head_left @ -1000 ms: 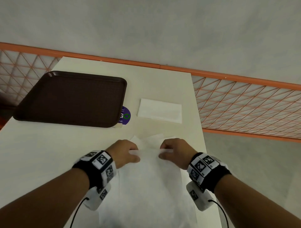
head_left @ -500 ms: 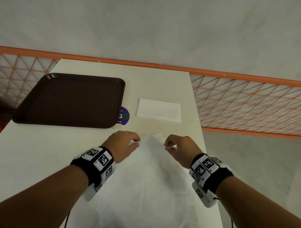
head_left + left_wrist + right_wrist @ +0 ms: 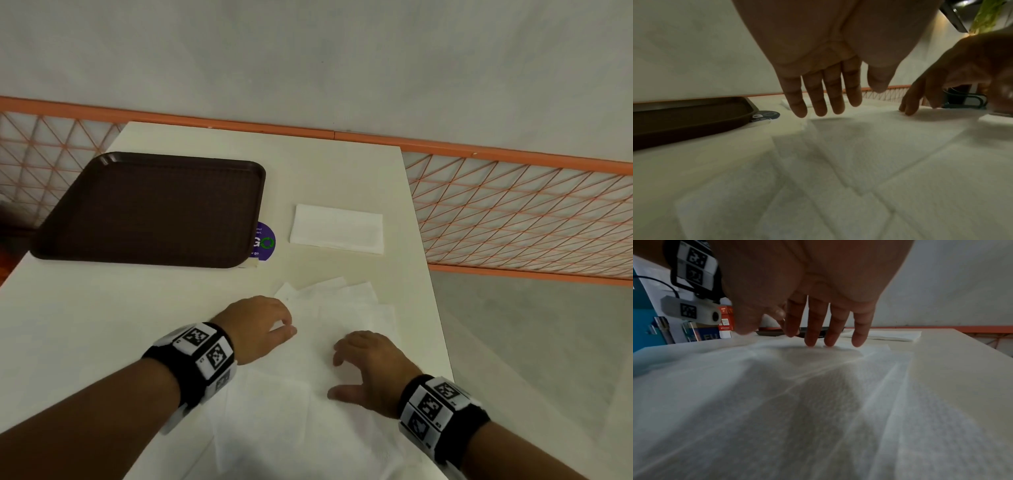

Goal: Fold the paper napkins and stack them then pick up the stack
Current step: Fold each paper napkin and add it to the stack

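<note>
Right-hand fingers [image 3: 816, 324] straight and slightly spread, tips down on the open napkin [image 3: 291, 394], thumb held out to the left; nothing pinched. Left-hand fingers [image 3: 818, 92] straight and close together, tips at the far left edge of the same sheet; touching or just above, cannot tell. Right hand [image 3: 373, 366] over the middle-right of the sheet, left hand [image 3: 257, 325] at its far left part, both palm down, with marker-printed bands on both wrists.

Open napkin spread flat at the near right of the worktop [image 3: 137, 325], creased into squares, reaching from the near edge to just beyond the hands. More loose napkins [image 3: 346, 294] fanned out beneath its far end, corners showing past it. Folded napkin [image 3: 337, 229] farther off, lying flat as a neat rectangle, well apart from the hands and near the right edge of the worktop.

Brown tray [image 3: 150, 209] on the far left. Purple round sticker [image 3: 265, 241] partly under the near right corner of the tray, between tray and folded napkin. Orange mesh railing [image 3: 513, 212] beyond the far and right sides of the worktop.
</note>
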{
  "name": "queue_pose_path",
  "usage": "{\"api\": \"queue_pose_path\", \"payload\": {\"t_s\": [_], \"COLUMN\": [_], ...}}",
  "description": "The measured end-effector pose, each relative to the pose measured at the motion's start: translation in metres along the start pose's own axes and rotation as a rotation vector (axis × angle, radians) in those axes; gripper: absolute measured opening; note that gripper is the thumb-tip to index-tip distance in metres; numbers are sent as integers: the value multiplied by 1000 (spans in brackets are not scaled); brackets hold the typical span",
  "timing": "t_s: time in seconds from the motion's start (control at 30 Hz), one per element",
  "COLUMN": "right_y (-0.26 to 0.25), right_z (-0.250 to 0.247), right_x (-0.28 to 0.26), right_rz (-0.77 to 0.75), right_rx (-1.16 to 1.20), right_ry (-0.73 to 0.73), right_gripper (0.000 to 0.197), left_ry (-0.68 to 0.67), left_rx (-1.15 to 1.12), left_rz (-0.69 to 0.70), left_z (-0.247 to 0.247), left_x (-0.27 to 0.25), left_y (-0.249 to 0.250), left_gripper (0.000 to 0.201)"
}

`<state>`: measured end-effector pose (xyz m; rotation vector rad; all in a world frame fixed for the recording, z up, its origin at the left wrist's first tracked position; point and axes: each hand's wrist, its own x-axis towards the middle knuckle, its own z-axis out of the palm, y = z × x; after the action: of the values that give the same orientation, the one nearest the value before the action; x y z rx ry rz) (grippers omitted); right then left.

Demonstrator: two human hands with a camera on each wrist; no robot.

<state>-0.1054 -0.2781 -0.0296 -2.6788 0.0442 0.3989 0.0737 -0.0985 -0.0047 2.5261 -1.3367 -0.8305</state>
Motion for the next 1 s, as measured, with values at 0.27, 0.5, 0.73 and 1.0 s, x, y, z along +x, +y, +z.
{"api": "queue_pose_path", "payload": {"t_s": [0.27, 0.5, 0.73, 1.0], "right_y": [10, 4, 15, 4], "right_z": [-2, 13, 42, 41], "right_x": [18, 33, 5, 6], "right_rz": [147, 235, 265, 328], "right_rx": [-54, -179, -297, -246], "right_ry": [84, 72, 12, 116], "right_gripper": [36, 45, 58, 52], "left_ry": [6, 30, -164, -85], "left_rx": [174, 305, 338, 356], "left_rz": [92, 156, 155, 30], "left_z": [26, 48, 67, 63], "left_x": [27, 28, 14, 10], "left_y": [12, 19, 2, 8], "left_gripper": [46, 68, 82, 72]}}
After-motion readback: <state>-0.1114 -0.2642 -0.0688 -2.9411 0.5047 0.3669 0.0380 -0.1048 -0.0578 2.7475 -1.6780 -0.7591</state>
